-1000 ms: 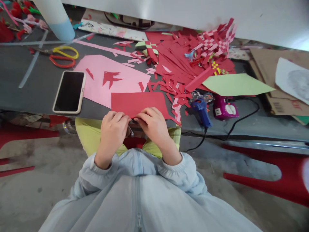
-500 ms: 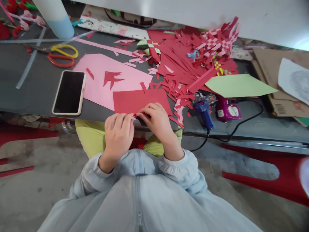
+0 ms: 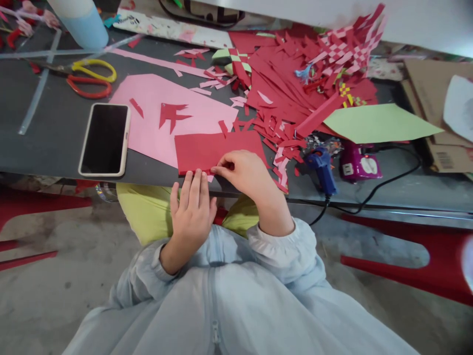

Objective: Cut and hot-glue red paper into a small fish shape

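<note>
A red paper rectangle [image 3: 218, 149] lies at the table's front edge, partly over a large pink sheet [image 3: 148, 98]. My left hand [image 3: 192, 209] is flat with its fingers stretched, the fingertips resting at the red paper's near edge. My right hand [image 3: 242, 172] is pinched at that same edge, just right of the left fingertips; what lies between its thumb and finger is too small to make out. A bit of pink paper shows between the two hands. On the pink sheet sits a red cut-out with pointed strips [image 3: 172, 114].
A phone [image 3: 105, 140] and scissors [image 3: 92, 79] lie to the left, near a bottle [image 3: 86, 27]. Red scraps [image 3: 281, 79] are heaped behind. A blue glue gun [image 3: 322, 170], a purple power box [image 3: 360, 165] with a cable and a green sheet [image 3: 380, 123] are on the right.
My left hand has gone from curled fingers to stretched fingers laid at the paper's edge. My right hand still pinches, now turned more sideways. The view has shifted slightly.
</note>
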Demonstrator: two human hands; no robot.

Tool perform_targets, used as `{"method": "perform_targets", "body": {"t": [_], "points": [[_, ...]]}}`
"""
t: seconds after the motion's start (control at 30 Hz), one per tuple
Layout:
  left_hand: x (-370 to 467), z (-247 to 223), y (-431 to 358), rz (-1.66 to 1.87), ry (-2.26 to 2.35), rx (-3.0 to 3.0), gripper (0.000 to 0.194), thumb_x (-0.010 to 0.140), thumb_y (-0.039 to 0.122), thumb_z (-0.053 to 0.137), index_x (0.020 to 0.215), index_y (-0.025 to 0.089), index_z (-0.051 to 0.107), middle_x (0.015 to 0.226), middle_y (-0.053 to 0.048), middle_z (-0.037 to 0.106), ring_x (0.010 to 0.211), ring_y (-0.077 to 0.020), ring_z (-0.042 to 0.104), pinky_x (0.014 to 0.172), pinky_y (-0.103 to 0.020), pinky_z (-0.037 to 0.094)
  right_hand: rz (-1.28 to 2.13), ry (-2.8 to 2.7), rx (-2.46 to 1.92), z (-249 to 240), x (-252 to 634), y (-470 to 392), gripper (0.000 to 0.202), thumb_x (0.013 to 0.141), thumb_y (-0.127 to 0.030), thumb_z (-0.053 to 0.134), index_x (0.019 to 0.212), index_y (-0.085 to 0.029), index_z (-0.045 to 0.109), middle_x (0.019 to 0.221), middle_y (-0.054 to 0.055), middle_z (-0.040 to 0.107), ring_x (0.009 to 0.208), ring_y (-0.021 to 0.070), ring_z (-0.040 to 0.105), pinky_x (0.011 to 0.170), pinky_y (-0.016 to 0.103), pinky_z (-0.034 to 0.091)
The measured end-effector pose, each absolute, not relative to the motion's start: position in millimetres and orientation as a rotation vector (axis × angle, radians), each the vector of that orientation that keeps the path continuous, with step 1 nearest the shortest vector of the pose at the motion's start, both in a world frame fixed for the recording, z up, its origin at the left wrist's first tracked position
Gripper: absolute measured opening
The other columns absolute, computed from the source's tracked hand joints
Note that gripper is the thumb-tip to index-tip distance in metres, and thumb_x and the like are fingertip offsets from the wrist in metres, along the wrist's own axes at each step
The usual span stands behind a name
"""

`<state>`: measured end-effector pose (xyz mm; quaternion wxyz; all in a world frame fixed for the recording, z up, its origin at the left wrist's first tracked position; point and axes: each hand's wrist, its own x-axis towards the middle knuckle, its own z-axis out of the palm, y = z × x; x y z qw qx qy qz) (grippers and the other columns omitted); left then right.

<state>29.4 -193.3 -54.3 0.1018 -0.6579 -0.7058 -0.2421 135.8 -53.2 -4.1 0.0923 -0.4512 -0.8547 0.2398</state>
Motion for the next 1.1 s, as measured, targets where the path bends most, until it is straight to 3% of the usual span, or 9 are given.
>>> {"method": "perform_targets", "body": {"t": [0.2,0.4,0.67,0.9,1.1], "points": [[30,-52,-197,-0.662,-2.161,-1.967,0.058,0.100,0.030,0.048,0.153,0.008,0.039,0.149,-0.017,0.054,0.137,-0.0300,0.054,0.122,-0.047,0.023,0.741,-2.567,-1.360,2,136,-53,0.018,0.089,-0.033,0.069,0.079,-0.018,0.072,0.084,0.006,0.075,0.078,0.0192,0.061,0.072,0.032,0.040],[31,-51,-198,-0.645,-2.124,-1.975,0.055,0.099,0.030,0.048,0.149,0.007,0.044,0.147,-0.018,0.055,0.135,-0.0298,0.055,0.119,-0.045,0.029,0.547,-2.677,-1.313,7,127,-63,0.020,0.092,-0.033,0.066,0.082,-0.017,0.070,0.088,0.009,0.073,0.086,0.0228,0.061,0.076,0.034,0.039],[24,-47,-202,-0.679,-2.140,-2.029,0.058,0.097,0.026,0.049,0.150,0.004,0.040,0.147,-0.023,0.054,0.138,-0.0317,0.053,0.115,-0.046,0.034,0.630,-2.652,-1.233,0,118,-64,0.022,0.095,-0.030,0.061,0.077,-0.018,0.066,0.082,0.006,0.070,0.080,0.0200,0.058,0.074,0.033,0.037],[20,-42,-202,-0.586,-2.137,-2.043,0.053,0.096,0.025,0.051,0.142,-0.001,0.049,0.144,-0.022,0.057,0.135,-0.0311,0.055,0.114,-0.044,0.033,0.623,-2.699,-1.301,3,114,-61,0.020,0.092,-0.030,0.064,0.078,-0.017,0.068,0.084,0.008,0.071,0.081,0.0217,0.059,0.072,0.034,0.037],[19,-43,-201,-0.620,-2.190,-2.036,0.054,0.097,0.024,0.050,0.148,0.005,0.044,0.144,-0.021,0.058,0.133,-0.0303,0.057,0.112,-0.045,0.033,0.611,-2.723,-1.308,3,113,-60,0.019,0.091,-0.031,0.065,0.080,-0.017,0.070,0.083,0.008,0.071,0.079,0.0217,0.059,0.069,0.034,0.036]]}}
